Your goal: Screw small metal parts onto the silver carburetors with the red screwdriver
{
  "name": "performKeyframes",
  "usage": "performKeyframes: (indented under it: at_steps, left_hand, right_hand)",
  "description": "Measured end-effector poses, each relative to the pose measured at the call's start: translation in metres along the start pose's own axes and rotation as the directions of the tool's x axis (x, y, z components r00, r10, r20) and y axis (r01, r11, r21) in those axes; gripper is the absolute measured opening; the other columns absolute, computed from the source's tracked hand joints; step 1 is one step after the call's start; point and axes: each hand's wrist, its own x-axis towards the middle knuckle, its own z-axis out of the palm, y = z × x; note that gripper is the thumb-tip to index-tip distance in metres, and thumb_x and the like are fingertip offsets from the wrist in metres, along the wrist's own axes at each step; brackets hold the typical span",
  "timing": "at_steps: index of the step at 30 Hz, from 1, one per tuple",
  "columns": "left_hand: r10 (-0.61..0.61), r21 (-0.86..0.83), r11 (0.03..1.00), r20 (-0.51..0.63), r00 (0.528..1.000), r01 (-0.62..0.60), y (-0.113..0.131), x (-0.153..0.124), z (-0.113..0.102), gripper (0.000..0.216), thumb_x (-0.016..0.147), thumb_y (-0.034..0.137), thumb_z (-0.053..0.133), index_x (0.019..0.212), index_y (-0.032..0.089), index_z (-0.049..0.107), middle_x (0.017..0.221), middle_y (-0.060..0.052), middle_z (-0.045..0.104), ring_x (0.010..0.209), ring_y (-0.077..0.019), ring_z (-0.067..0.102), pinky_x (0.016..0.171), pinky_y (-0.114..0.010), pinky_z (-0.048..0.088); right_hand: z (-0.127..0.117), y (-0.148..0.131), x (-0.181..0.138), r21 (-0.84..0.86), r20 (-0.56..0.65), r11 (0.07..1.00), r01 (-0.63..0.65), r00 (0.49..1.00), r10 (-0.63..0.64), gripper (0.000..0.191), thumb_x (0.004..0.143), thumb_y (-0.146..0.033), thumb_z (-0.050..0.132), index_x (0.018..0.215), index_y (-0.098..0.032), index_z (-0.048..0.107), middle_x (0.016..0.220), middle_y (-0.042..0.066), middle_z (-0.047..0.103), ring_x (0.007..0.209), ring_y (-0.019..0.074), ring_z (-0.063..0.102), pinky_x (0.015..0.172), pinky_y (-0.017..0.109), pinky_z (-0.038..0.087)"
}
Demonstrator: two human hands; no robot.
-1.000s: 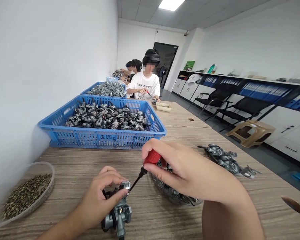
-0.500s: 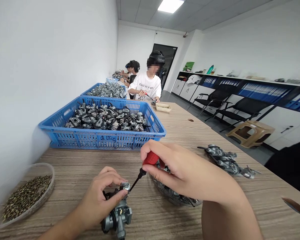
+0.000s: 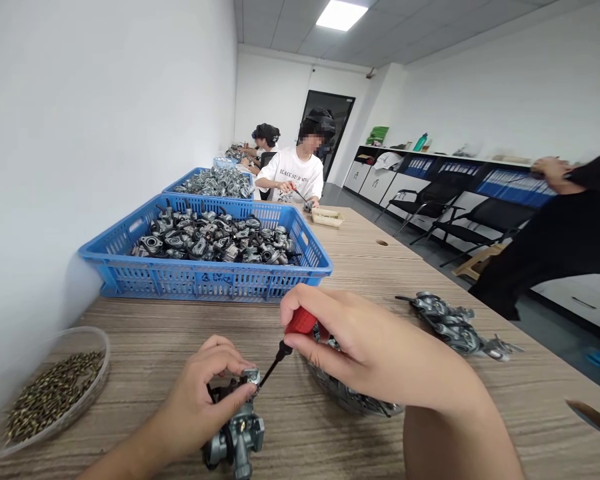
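Note:
At the front of the table, my left hand [image 3: 207, 383] grips a grey metal carburetor [image 3: 240, 427] by its upper end, thumb on one side and fingers on the other. My right hand [image 3: 340, 333] is closed round the red handle of a screwdriver [image 3: 301, 322]. The dark shaft slants down to the left, and its tip meets the top of the carburetor beside my left thumb; the screw head there is too small to make out. Partly hidden under my right hand is a clear bowl [image 3: 350, 397] of metal parts.
A blue crate [image 3: 215, 283] full of carburetors stands ahead. At left is a clear tub [image 3: 105, 363] of brass-coloured screws. Several carburetors [image 3: 455, 323] lie to the right. A co-worker [image 3: 293, 170] sits beyond; a person in black [image 3: 570, 233] stands at the right.
A person in black has come into view at the right, covering the stool and part of the cabinets. My hands, the screwdriver and the carburetor stay almost where they were.

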Motion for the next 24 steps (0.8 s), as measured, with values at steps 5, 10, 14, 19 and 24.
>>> performKeyframes:
  at_steps: [5,10,14,19,24]
  left_hand:
    - [0.013,0.012,1.0,0.003,1.0,-0.013,0.0019,0.0011,-0.0006,0.007,0.097,0.022,0.077,0.09,0.023,0.075,0.095,-0.005,0.081,0.096,-0.0248,0.072,0.087,-0.038,0.057]
    - [-0.01,0.021,1.0,0.001,1.0,0.01,0.0002,-0.0012,-0.0006,0.009,0.096,0.022,0.077,0.087,0.023,0.074,0.097,-0.005,0.081,0.093,-0.0228,0.076,0.084,-0.034,0.059]
    - [-0.047,0.003,0.999,0.021,0.999,0.047,-0.0041,-0.0022,-0.001,0.008,0.096,0.025,0.077,0.089,0.023,0.074,0.098,-0.005,0.082,0.092,-0.022,0.079,0.079,-0.03,0.059]
    - [-0.062,-0.007,0.998,0.057,0.996,0.062,-0.0047,-0.0001,-0.0024,0.006,0.095,0.026,0.075,0.091,0.021,0.074,0.094,-0.006,0.08,0.085,-0.0208,0.077,0.074,-0.028,0.059]
    - [-0.049,-0.007,0.999,0.089,0.995,0.05,-0.0053,-0.001,-0.001,0.002,0.094,0.021,0.074,0.095,0.022,0.073,0.1,-0.008,0.08,0.095,-0.0236,0.078,0.084,-0.032,0.062]
  right_hand:
    - [-0.0008,-0.0002,0.001,0.003,0.01,1.0,-0.003,1.0,0.003,0.001,0.109,-0.023,0.059,0.109,-0.023,0.059,0.097,0.0,0.07,0.081,0.0175,0.062,0.072,0.032,0.046]
    - [-0.0014,-0.0022,-0.0001,-0.009,0.023,1.0,-0.002,1.0,0.002,0.002,0.108,-0.023,0.059,0.11,-0.023,0.059,0.098,0.001,0.071,0.082,0.0184,0.064,0.074,0.033,0.047]
    - [-0.0005,-0.0035,-0.0007,-0.019,0.016,1.0,-0.001,1.0,0.001,0.003,0.109,-0.025,0.06,0.111,-0.023,0.059,0.098,0.002,0.072,0.083,0.0192,0.064,0.075,0.033,0.047]
    - [0.0002,-0.0033,0.0003,-0.016,0.001,1.0,0.005,1.0,-0.005,0.004,0.109,-0.026,0.059,0.111,-0.023,0.059,0.1,0.003,0.072,0.085,0.02,0.065,0.075,0.034,0.048]
    - [0.0011,-0.0032,0.0002,-0.022,0.006,1.0,0.012,1.0,-0.012,0.004,0.108,-0.025,0.058,0.111,-0.022,0.059,0.099,0.004,0.072,0.085,0.0205,0.065,0.077,0.036,0.05]
